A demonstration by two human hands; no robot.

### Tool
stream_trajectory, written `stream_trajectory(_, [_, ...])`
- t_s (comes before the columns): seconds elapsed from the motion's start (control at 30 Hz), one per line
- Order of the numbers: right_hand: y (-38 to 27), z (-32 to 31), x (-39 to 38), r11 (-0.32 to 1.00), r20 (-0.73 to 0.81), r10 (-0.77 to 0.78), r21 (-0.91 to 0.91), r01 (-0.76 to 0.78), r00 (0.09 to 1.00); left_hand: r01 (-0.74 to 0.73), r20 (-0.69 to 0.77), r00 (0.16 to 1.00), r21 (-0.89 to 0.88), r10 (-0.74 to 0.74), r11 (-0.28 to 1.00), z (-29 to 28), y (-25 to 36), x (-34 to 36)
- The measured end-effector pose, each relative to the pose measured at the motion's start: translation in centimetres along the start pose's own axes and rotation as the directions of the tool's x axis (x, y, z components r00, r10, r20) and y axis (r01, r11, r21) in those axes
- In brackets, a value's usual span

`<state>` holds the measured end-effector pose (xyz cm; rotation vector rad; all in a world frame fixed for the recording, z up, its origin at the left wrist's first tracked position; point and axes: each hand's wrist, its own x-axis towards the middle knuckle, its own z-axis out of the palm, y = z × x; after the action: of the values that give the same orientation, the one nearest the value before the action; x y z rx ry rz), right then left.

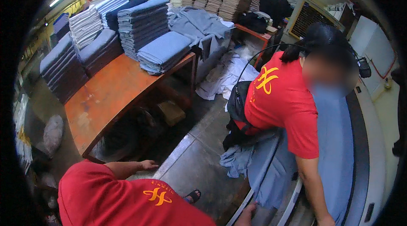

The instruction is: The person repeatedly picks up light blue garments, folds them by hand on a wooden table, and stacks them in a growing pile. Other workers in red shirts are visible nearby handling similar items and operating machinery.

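left grip slack, right grip low

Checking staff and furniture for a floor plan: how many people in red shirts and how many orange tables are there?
People in red shirts: 2
Orange tables: 2
Total: 4

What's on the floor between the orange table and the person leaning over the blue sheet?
In the head view, mostly bare grey floor, with a heap of white cloth at its far end.

Blue-grey cloth: large, spread flat along machine bed at right, near end bunched, hanging off edge.
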<state>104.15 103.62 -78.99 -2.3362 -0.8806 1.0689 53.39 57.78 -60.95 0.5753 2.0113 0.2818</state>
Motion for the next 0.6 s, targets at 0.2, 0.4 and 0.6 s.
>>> stream_trajectory(0.2, [-2.0,4.1,5.0,0.917,0.404,-0.023,0.372,-0.141,0.914,-0.24,-0.016,0.971,-0.024,0.239,0.971,1.6,8.6,1.2])
stream_trajectory(0.4, [-5.6,8.3,7.0,0.999,0.274,0.024,0.029,-0.034,0.962,-0.17,0.116,0.983,0.244,0.145,0.955,4.7,7.6,0.2])
stream_trajectory(0.6, [-6.6,6.8,3.1,0.885,0.113,-0.444,-0.098,0.454,0.889,-0.195,0.275,0.954,0.261,0.12,0.946,7.1,5.9,-0.8])
